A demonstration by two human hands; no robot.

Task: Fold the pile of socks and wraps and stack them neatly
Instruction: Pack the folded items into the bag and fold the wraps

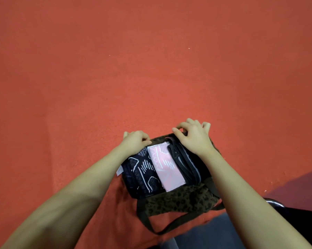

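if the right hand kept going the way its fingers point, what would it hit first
Probably nothing but the red tabletop: the right hand curls over the bag's far edge, fingers pointing away, with bare surface beyond. Depth is unclear.

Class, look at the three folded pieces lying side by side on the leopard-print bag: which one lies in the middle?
The pink folded piece with white line markings. The navy patterned piece lies to its left, the dark grey-edged piece to its right.
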